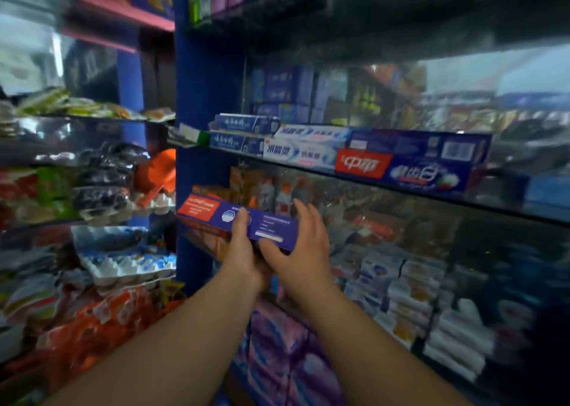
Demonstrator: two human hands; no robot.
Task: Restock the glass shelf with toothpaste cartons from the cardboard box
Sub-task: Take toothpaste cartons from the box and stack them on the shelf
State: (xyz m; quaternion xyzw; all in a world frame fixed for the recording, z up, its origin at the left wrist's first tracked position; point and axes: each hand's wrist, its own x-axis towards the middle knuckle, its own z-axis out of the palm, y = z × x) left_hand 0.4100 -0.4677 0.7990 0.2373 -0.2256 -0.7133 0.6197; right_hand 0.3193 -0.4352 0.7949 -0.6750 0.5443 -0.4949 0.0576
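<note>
A blue toothpaste carton [212,213] with a red end panel is held level in front of me, below the glass shelf [509,206]. My left hand [242,251] grips it from underneath with the thumb on its top face. My right hand [300,245] holds its right end, fingers behind and thumb at the near edge. On the glass shelf lie several toothpaste cartons: a blue and red one [404,166], a white one [300,151] and smaller blue ones [243,131]. The cardboard box is out of view.
A blue upright post [200,97] divides the shelving. Left of it are glass shelves with packaged snacks [101,186]. Under the toothpaste shelf stand bottles [282,194] and stacks of white packets [410,291]; purple packs [277,353] sit lowest.
</note>
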